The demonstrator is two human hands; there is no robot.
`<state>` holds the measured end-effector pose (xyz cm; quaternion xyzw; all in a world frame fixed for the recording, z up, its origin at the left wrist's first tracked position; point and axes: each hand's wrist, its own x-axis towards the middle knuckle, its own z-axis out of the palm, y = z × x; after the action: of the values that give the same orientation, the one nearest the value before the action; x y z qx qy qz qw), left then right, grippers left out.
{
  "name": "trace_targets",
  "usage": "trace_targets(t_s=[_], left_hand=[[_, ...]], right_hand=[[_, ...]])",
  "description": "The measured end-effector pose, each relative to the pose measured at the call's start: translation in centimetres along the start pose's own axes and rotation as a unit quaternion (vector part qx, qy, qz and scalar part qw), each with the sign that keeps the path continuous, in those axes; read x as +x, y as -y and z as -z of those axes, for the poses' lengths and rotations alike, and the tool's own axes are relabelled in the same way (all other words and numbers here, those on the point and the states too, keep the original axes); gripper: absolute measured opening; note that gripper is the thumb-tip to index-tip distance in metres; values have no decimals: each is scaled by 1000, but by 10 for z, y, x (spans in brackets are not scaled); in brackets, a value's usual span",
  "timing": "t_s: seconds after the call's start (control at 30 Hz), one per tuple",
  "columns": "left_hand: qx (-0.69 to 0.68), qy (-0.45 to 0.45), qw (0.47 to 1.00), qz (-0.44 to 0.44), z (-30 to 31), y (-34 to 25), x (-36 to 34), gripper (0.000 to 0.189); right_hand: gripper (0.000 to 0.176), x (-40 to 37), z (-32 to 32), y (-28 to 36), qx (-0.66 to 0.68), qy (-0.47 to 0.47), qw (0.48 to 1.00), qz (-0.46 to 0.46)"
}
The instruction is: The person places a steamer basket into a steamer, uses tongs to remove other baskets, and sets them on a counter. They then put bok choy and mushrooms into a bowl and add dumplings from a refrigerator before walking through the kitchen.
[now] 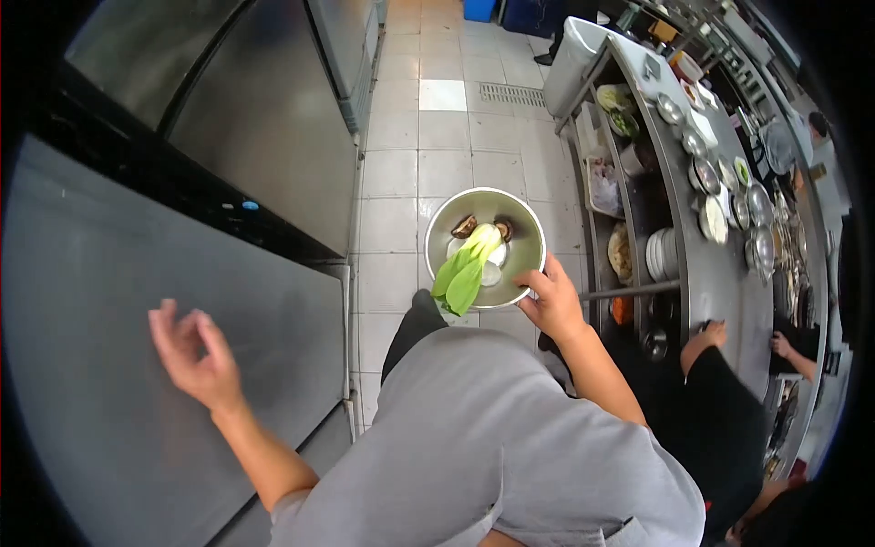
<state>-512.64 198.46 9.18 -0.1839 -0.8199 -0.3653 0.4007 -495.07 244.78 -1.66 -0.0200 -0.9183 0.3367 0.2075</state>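
Holds a steel bowl (524, 219) by its near rim with the right hand (551, 305), thumb laid over the edge toward the inside, other fingers underneath and out of sight, so cannot tell how these are set. Carries the bowl level in the air above the tiled floor (401, 182), just in front of the body in the grey shirt (510, 438), in the aisle between the steel door (109, 273) on the left and the counter (725, 301) on the right. Inside the bowl: green bok choy leaves (467, 269) with tips hanging over the near-left rim, dark mushroom pieces (465, 226) at the far side, and something pale (493, 273) under the leaves, too small to name. Raises the left hand (191, 356) empty before the steel door, not clearly touching it; fingers loosely bent, thumb and forefinger curved toward each other with a small gap, the others slightly apart. On the counter, many small metal bowls (706, 173); below it, shelves with a stack of white plates (661, 255). At the counter edge, a co-worker's hand (709, 334) from a dark sleeve, resting on the metal; another person's hand (779, 345) further right. Far along the aisle, a drain grate (510, 94) in the floor and a white bin (576, 55).
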Motion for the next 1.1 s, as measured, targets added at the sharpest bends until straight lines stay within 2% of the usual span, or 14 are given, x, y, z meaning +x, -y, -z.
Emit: trace_targets(t_s=[0.03,0.1,0.13,0.2,0.23,0.3,0.43,0.53,0.7,0.73,0.77,0.87,0.93,1.1], left_hand=[[13,-62,996,-56,-10,-14,43,56],[110,-125,986,-27,-19,-21,120,49],[51,-153,975,150,-39,-51,148,42],[314,-123,929,153,-59,-52,188,42],[317,-129,927,153,-61,-48,197,42],[221,-146,919,291,-55,-40,204,44],[273,-196,907,254,-71,-35,197,44],[253,-165,913,274,-54,-6,192,43],[467,-179,829,250,-56,22,202,41],[383,-201,852,297,-65,-2,211,43],[439,-208,834,261,-55,8,209,41],[450,-199,827,272,-66,-36,205,36],[376,-219,856,280,-100,-93,201,31],[224,-292,882,296,-112,-250,129,13]], right_hand=[[35,23,2,-2,-9,-1,1000,13],[35,64,3,-12,-21,-1,999,32],[35,79,1,-19,-4,0,1000,21],[35,101,-4,-33,16,1,1000,10],[35,110,-5,-42,10,12,1000,-3],[35,129,-8,-68,-2,28,1000,-4],[33,171,-14,-118,61,36,997,-34],[35,215,-13,-149,47,87,994,40],[35,300,-26,-175,130,147,966,167],[35,312,-34,-174,143,168,956,195],[36,321,-39,-180,152,188,950,200],[37,338,-46,-187,160,242,927,237],[37,359,-56,-194,183,273,898,292],[41,387,-58,-192,231,397,853,246]])
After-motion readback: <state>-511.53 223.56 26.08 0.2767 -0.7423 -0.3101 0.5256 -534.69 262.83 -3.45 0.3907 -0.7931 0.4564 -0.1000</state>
